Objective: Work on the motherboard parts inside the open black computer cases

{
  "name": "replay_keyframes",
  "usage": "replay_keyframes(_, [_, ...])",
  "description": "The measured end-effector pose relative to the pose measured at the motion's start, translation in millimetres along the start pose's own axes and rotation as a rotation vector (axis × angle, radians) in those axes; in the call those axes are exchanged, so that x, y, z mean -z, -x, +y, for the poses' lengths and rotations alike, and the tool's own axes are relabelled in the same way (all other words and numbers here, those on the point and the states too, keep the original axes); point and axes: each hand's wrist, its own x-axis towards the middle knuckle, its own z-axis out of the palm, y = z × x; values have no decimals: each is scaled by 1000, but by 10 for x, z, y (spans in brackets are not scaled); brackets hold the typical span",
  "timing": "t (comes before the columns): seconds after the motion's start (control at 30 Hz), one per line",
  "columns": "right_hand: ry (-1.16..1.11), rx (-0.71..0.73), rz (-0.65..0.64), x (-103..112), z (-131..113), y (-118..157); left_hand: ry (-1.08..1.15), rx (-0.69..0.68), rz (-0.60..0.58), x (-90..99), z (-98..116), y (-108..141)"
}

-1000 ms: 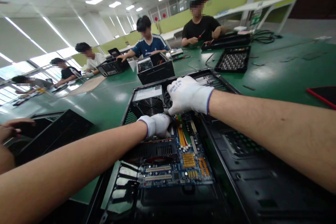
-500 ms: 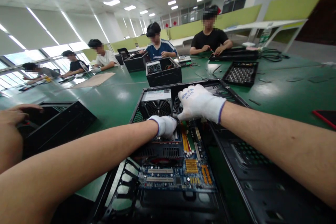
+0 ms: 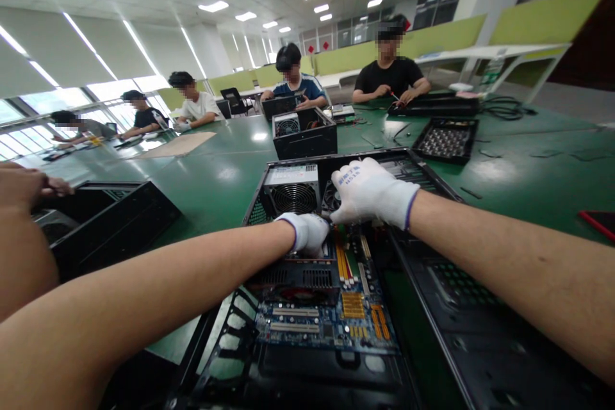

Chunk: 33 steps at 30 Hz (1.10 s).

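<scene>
An open black computer case (image 3: pixel 307 378) lies on the green table, with a blue motherboard (image 3: pixel 331 320) inside it. My left hand (image 3: pixel 311 234), in a white glove, reaches down beside the memory slots, its fingertips hidden. Just right of it, my gloved right hand (image 3: pixel 368 192) is bent over a small black fan (image 3: pixel 331 195), with thumb and fingers curled down; what lies under them cannot be made out. A silver power supply (image 3: pixel 292 187) with a round fan grille sits behind my left hand.
At the left, another person's hands (image 3: pixel 52 187) are at a tilted black case (image 3: pixel 120 224). Beyond my case stand a smaller open case (image 3: pixel 307 141) and a black tray (image 3: pixel 446 139). Several people sit around the green table (image 3: pixel 216 173). A red-edged object (image 3: pixel 598 223) lies at the right.
The whole view has shifted slightly. My hands stay close together at the same spot. The neighbour's hands have moved at the left case, and a case across the table has been shifted by a person.
</scene>
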Motion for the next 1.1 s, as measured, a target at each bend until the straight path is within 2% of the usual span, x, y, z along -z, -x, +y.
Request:
replay_keyframes(0.13, [-4, -10, 3, 1, -1, -2, -36, 43, -19, 23, -8, 19])
replay_keyframes(0.53, [-5, -6, 7, -20, 40, -24, -53, 55, 14, 43, 35, 56])
replay_keyframes(0.73, [-16, 0, 11, -19, 32, -16, -67, 62, -12, 66, 38, 71])
replay_keyframes(1.1, [-11, 11, -9, -2, 26, -9, -63, -16, -6, 29, -21, 35])
